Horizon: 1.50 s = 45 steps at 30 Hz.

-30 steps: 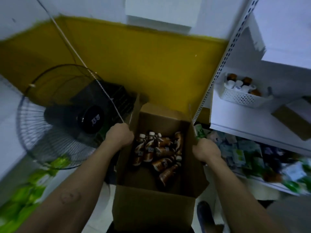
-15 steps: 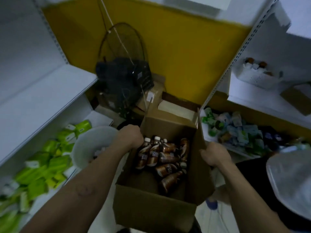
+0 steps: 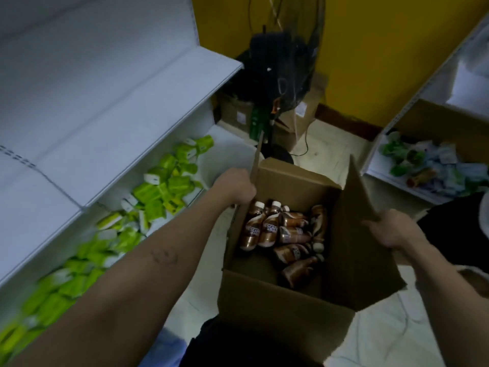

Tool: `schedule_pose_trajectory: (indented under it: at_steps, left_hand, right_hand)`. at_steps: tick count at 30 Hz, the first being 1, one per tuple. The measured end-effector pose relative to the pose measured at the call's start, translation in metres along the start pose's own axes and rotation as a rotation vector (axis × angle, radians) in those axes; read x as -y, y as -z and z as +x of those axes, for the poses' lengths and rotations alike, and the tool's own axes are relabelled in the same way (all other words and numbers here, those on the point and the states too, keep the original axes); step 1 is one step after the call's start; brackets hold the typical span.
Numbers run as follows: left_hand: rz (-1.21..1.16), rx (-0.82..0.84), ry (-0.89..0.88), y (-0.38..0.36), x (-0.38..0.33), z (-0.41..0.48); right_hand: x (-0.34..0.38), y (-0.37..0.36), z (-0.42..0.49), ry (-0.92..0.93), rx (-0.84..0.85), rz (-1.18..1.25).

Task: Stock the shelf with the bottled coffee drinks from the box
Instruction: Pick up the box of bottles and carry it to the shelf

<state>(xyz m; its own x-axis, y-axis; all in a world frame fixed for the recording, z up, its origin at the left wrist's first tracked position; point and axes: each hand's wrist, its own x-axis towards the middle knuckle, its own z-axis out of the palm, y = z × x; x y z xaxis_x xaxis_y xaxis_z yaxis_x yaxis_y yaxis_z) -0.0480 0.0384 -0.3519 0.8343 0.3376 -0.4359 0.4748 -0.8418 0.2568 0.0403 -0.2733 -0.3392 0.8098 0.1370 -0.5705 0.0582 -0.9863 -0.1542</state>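
An open cardboard box (image 3: pixel 280 311) is held in front of me, low in the view. Several brown bottled coffee drinks (image 3: pixel 285 234) with white caps lie jumbled on its bottom, two leaning upright at the left. My left hand (image 3: pixel 235 185) grips the box's left wall by the upright flap. My right hand (image 3: pixel 394 229) holds the tall right flap at its outer edge. A white shelf unit (image 3: pixel 127 83) stands to the left, its upper board bare.
Green packets (image 3: pixel 161 186) cover the lower left shelf. A black standing fan (image 3: pixel 283 72) and cardboard boxes (image 3: pixel 304 107) sit against the yellow wall ahead. At the right, another white shelf holds mixed packets (image 3: pixel 428 165). Pale tiled floor lies below.
My view has swung left and down with the box: the left shelf now fills more of the frame and the right shelf has slid to the edge. Both hands keep their grip.
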Motion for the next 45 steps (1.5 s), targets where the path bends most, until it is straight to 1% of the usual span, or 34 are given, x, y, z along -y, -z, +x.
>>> schedule_pose_trajectory:
  at_steps: [4, 6, 8, 10, 13, 15, 18, 21, 23, 26, 28, 31, 34, 37, 39, 42, 43, 45]
  left_hand:
    - [0.061, -0.061, -0.017, -0.017, -0.001, -0.058]
    - [0.131, -0.06, -0.047, -0.027, -0.007, -0.085]
    - [0.22, -0.062, -0.085, -0.033, -0.017, -0.106]
    - [0.277, -0.092, -0.106, -0.032, -0.026, -0.118]
    - [0.342, -0.079, -0.147, -0.043, -0.033, -0.125]
    - [0.381, -0.074, -0.19, -0.055, -0.031, -0.128]
    - [0.374, -0.08, -0.251, -0.07, -0.016, -0.115]
    - [0.322, -0.048, -0.277, -0.085, 0.008, -0.08]
    - [0.295, -0.023, -0.332, -0.099, 0.03, -0.054]
    - [0.202, 0.084, -0.389, -0.131, 0.074, -0.014]
    - [0.13, 0.156, -0.366, -0.16, 0.111, 0.019]
    - [0.089, 0.187, -0.339, -0.216, 0.156, 0.071]
    - [0.096, 0.189, -0.302, -0.286, 0.191, 0.112]
    - [0.081, 0.222, -0.212, -0.373, 0.233, 0.145]
    - [0.081, 0.207, -0.2, -0.429, 0.271, 0.151]
    - [-0.017, 0.134, -0.222, -0.468, 0.314, 0.145]
    - [-0.041, 0.086, -0.243, -0.476, 0.321, 0.146]
    - [0.057, 0.039, -0.28, -0.481, 0.321, 0.156]
  right_hand:
    - [-0.022, -0.042, -0.053, 0.001, -0.04, 0.142]
    - [-0.034, -0.062, -0.087, -0.033, -0.064, 0.228]
    - [-0.049, -0.089, -0.124, -0.08, -0.113, 0.26]
    - [-0.059, -0.12, -0.147, -0.134, -0.175, 0.317]
    - [-0.065, -0.15, -0.169, -0.198, -0.234, 0.409]
    - [-0.065, -0.166, -0.176, -0.25, -0.248, 0.449]
    - [-0.054, -0.193, -0.177, -0.334, -0.287, 0.491]
    - [-0.031, -0.23, -0.168, -0.424, -0.295, 0.475]
    - [-0.008, -0.256, -0.156, -0.488, -0.281, 0.461]
    - [0.03, -0.306, -0.13, -0.6, -0.241, 0.459]
    - [0.054, -0.341, -0.111, -0.675, -0.203, 0.468]
    - [0.077, -0.399, -0.073, -0.767, -0.204, 0.486]
    - [0.084, -0.47, -0.023, -0.776, -0.246, 0.477]
    - [0.079, -0.56, 0.023, -0.758, -0.265, 0.498]
    - [0.078, -0.625, 0.036, -0.743, -0.29, 0.498]
    - [0.083, -0.668, 0.041, -0.755, -0.365, 0.477]
    - [0.085, -0.674, 0.048, -0.74, -0.389, 0.461]
    - [0.087, -0.677, 0.064, -0.668, -0.364, 0.399]
